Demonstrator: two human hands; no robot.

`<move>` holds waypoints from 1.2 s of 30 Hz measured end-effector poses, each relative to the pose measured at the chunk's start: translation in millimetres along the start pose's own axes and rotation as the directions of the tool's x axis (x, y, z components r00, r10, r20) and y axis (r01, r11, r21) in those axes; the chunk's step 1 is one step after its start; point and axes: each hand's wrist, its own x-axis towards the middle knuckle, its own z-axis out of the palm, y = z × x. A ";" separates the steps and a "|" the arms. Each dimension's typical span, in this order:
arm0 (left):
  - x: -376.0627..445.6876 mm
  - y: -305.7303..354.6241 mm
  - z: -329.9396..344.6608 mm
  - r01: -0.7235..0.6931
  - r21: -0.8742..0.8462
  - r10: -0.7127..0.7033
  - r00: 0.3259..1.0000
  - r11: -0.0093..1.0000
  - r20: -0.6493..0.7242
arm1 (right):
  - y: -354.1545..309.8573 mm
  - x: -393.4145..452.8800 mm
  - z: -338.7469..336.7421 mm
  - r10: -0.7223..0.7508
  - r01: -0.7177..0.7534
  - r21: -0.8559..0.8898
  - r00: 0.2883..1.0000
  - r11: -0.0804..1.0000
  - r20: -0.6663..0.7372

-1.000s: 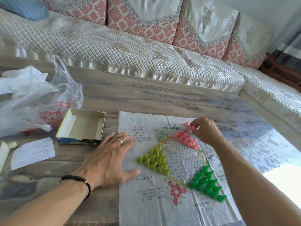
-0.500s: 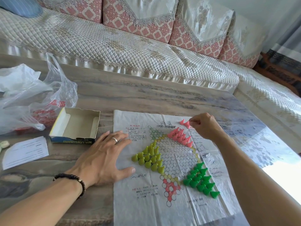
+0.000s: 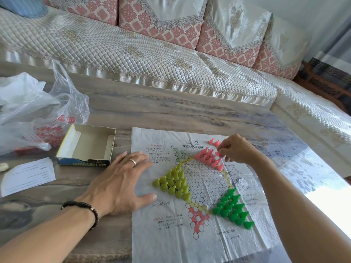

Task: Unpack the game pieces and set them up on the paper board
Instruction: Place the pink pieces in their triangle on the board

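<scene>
grey table, paper board with small unreadable red print

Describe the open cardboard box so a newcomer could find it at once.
On the wooden table, look just left of the paper board. The cardboard box sits there, beyond the left hand. Unlike the crumpled plastic bag beside it, it is rigid, rectangular and open-topped, showing nothing inside.

Bright daylight from my right; blown-out glare patch on the bench at lower right. Soft shadows. Wide-angle bowing at edges; focus mostly sharp.
</scene>
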 end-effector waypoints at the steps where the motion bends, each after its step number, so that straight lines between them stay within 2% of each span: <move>1: -0.1 0.1 0.1 0.001 0.001 -0.001 1.000 1.000 0.000 | -0.1 0.1 0.3 -0.003 0.003 -0.008 1.000 1.000 0.009; 15: 0.6 -0.5 1.1 -0.004 -0.015 0.004 1.000 1.000 -0.009 | -6.8 0.1 3.0 -0.004 0.005 -0.006 0.998 1.000 0.062; 20: -0.5 -0.5 0.8 0.001 -0.003 -0.001 1.000 1.000 -0.001 | -3.7 4.9 5.7 -0.020 0.019 0.033 1.000 0.999 0.009; 29: 0.0 -1.0 1.1 0.006 -0.009 -0.006 1.000 1.000 0.004 | -4.2 7.8 11.5 -0.037 0.034 0.061 0.998 0.998 0.053; 32: 0.5 -0.7 0.7 0.004 -0.008 -0.004 1.000 1.000 0.005 | -5.8 9.5 9.4 -0.041 0.042 0.066 0.999 0.997 -0.023; 36: -0.6 -0.2 -0.3 0.010 -0.040 -0.010 1.000 0.999 -0.001 | -12.6 14.8 6.0 -0.075 0.097 0.060 0.952 0.994 -0.295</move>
